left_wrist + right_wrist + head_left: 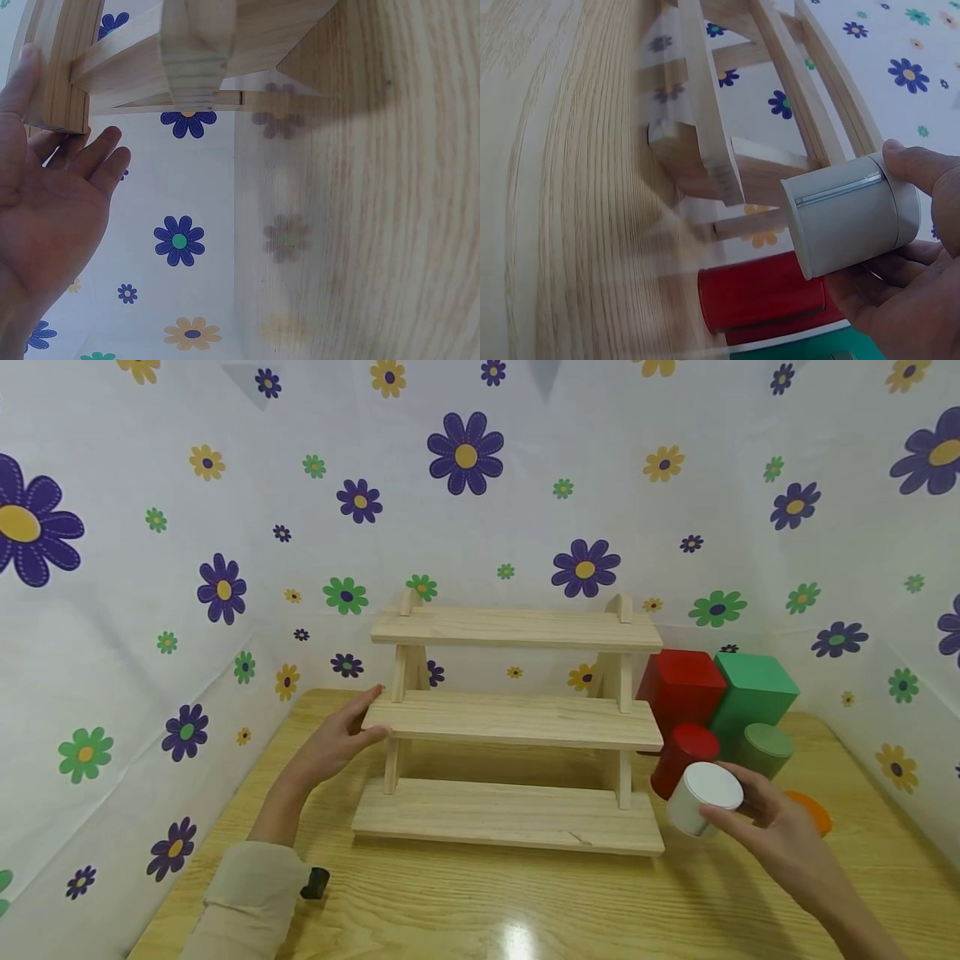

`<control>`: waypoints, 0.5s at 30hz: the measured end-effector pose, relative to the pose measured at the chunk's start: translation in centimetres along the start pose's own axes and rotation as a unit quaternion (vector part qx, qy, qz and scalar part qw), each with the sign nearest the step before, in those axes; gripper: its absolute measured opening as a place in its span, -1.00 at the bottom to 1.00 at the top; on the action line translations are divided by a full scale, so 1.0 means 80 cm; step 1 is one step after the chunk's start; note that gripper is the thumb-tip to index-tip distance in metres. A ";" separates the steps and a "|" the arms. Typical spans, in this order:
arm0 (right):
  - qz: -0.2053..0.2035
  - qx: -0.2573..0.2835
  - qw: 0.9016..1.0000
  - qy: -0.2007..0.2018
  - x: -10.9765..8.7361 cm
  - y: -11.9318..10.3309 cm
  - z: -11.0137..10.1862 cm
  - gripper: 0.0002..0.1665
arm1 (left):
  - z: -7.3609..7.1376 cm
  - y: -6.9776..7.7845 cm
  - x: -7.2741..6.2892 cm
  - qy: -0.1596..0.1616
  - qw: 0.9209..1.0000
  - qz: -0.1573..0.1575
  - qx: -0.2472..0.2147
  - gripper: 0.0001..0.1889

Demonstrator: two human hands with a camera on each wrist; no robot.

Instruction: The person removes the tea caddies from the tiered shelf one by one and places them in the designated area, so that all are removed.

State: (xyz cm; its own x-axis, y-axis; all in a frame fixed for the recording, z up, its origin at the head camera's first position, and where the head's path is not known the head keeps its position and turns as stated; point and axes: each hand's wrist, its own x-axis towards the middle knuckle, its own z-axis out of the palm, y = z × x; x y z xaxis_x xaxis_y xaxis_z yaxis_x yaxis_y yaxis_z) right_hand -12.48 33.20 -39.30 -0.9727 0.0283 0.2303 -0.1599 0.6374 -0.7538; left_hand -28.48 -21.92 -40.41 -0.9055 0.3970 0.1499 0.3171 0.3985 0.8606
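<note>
My right hand (pixel 780 835) holds a white round tin (pixel 693 802) by its sides, off to the right of a three-tier wooden shelf (pixel 510 718). The right wrist view shows the thumb near the lid end of the tin (pixel 847 217), fingers under it, and a metal seam along its side. All three tiers of the shelf are bare. My left hand (pixel 337 747) grips the left end of the middle tier, thumb on one side of the board (pixel 60 90) and fingers on the other.
Right of the shelf stand a red box (pixel 686 672), a green box (pixel 757 681), a red tin (pixel 682 756) and a green tin (pixel 767 750). A flat orange thing (pixel 813 810) shows behind my right hand. Flower-printed cloth (pixel 495 527) surrounds the wooden table (pixel 435 902).
</note>
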 end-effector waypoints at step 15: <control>0.059 -0.035 0.997 -0.017 -0.006 0.017 -0.015 -0.14 | 0.001 0.005 -0.002 -0.002 1.000 -0.002 0.000 -0.15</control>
State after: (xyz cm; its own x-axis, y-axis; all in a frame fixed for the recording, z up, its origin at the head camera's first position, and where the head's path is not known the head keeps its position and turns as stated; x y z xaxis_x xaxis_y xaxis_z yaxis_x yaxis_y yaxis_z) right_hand -12.01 34.96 -39.66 -0.9894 0.0813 0.1203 -0.0325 0.6838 -0.7289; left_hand -28.19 -21.81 -40.14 -0.9056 0.3988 0.1442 0.3132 0.3997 0.8615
